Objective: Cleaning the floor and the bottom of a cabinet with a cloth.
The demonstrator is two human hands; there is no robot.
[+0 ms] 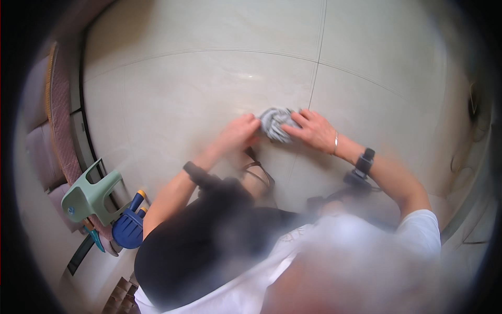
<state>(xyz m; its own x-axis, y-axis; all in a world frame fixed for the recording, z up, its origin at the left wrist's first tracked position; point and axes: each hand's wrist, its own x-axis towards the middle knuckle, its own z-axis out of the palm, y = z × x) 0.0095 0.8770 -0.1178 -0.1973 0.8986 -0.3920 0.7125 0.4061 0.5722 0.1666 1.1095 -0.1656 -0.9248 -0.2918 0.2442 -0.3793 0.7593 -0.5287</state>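
Note:
Between my two hands is a bunched, twisted cloth (278, 125) with grey and white stripes, over the pale tiled floor (198, 83). At its left end my left hand (243, 129) is closed with the fingers pinched on the edge; part of that hand is blurred. My right hand (312, 132) grips the right end, thumb across the front and fingers over the top. Whether the cloth touches the floor I cannot tell. Below my left hand, a foot in a dark strapped sandal (259, 170) shows close by.
To the left stand a pale green plastic stool (94, 193) and a blue plastic item with orange-tipped legs (128, 227). Beyond them runs a cushioned seat with a pinkish cover (64, 125). Dark cords (473, 104) lie at the far right edge.

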